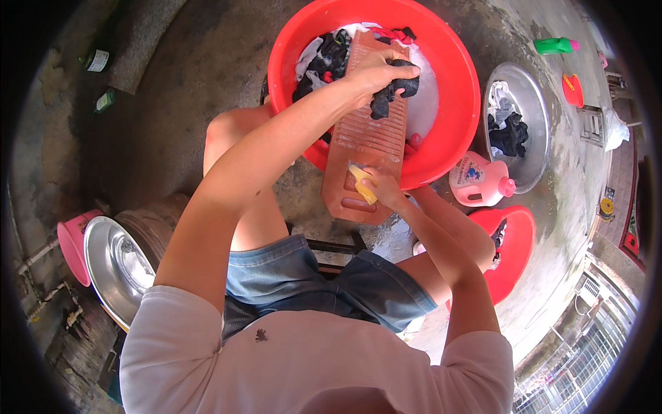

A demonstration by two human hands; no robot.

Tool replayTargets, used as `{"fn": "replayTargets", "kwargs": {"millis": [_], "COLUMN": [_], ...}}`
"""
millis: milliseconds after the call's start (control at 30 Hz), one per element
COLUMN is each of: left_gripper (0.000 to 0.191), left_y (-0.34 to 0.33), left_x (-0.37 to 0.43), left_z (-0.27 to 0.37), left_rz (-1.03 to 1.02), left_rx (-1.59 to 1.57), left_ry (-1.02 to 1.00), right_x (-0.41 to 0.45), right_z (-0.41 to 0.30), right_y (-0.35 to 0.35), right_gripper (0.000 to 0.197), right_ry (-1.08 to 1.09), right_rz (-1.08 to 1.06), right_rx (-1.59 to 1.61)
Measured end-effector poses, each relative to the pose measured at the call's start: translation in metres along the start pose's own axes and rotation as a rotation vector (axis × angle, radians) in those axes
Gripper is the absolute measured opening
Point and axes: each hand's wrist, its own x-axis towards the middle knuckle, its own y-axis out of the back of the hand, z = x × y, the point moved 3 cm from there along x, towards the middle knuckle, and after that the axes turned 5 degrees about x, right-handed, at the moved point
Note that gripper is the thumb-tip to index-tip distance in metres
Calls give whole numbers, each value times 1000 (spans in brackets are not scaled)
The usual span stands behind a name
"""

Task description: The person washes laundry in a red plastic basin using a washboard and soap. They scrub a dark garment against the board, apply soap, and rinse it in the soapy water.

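Note:
A brown washboard [368,129] with ridges leans across a large red plastic basin [457,98], its lower end over the near rim. My left hand [380,75] grips a bunched dark cloth [382,103] against the upper ridges. Lower down, at the board's recessed smooth end, my right hand [381,187] holds a yellow bar-shaped object [364,185]; whether it is soap or a brush, I cannot tell. Wet dark, white and red clothes [331,54] lie in the basin around the board, with whitish suds [425,98] at the right.
Right of the basin stand a metal basin [543,129] with clothes, a pink detergent jug [483,178] and a smaller red basin [522,259]. A green bottle [553,45] is farther off. At the left are a metal basin [98,259] and a pink basin [70,248].

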Motion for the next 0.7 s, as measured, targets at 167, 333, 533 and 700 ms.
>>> {"fn": "replayTargets", "kwargs": {"millis": [167, 333, 533, 700], "left_gripper": [23, 20, 21, 18], "left_y": [3, -14, -13, -13], "left_x": [-5, -2, -6, 4], "left_z": [1, -1, -1, -6], "left_rz": [-4, -96, -103, -72], "left_rx": [-111, -138, -143, -59], "left_ry": [35, 77, 73, 117], "right_x": [-18, -5, 9, 30], "right_z": [-60, -46, -174, -152], "right_y": [8, 55, 183, 215], "right_gripper": [44, 49, 47, 17], "right_ry": [10, -120, 241, 362], "right_rz": [106, 61, 222, 703], "right_rx": [-453, -169, 819, 595]}}
